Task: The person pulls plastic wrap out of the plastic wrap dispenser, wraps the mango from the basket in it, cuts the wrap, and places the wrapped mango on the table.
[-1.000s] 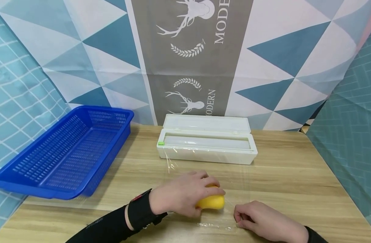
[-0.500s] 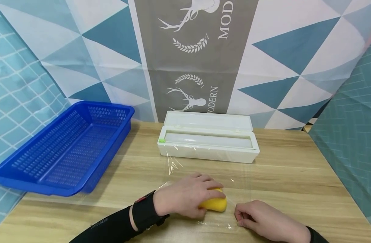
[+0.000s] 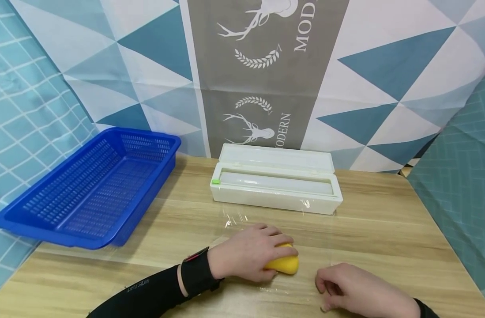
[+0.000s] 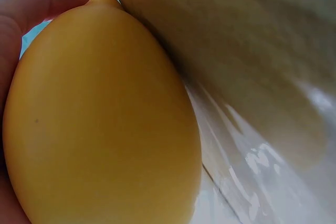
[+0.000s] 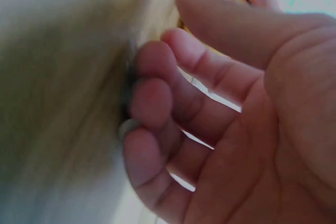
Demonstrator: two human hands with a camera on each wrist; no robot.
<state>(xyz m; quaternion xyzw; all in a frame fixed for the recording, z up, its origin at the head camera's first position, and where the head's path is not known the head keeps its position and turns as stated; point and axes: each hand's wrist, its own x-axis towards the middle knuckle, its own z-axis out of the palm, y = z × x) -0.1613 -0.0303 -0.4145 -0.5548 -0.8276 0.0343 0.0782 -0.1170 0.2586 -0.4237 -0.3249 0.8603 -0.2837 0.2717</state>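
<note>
Under my left hand (image 3: 253, 255) is a smooth yellow lemon (image 3: 283, 261), gripped with the fingers curled over it. Close up in the left wrist view, the lemon (image 4: 105, 114) shows its pointed tip, and shiny film lies beside it. A clear sheet of cling film (image 3: 236, 217) spreads from a white cling film box (image 3: 276, 201) toward me, with the lemon resting on it. To the right of the lemon, my right hand (image 3: 351, 287) rests near the tabletop. Its fingers are loosely bent, the thumb apart, and nothing shows between them (image 5: 226, 98).
The cling film box stands at the back with its lid (image 3: 276, 158) raised and a green slider (image 3: 216, 181) at its left end. A blue plastic basket (image 3: 147, 212) sits at the left. Patterned cloth (image 3: 262, 75) hangs behind the wooden table (image 3: 389, 229).
My right thumb and fingers have parted, and that hand has shifted slightly right. The left hand keeps its grip on the lemon. The view has shifted a little.
</note>
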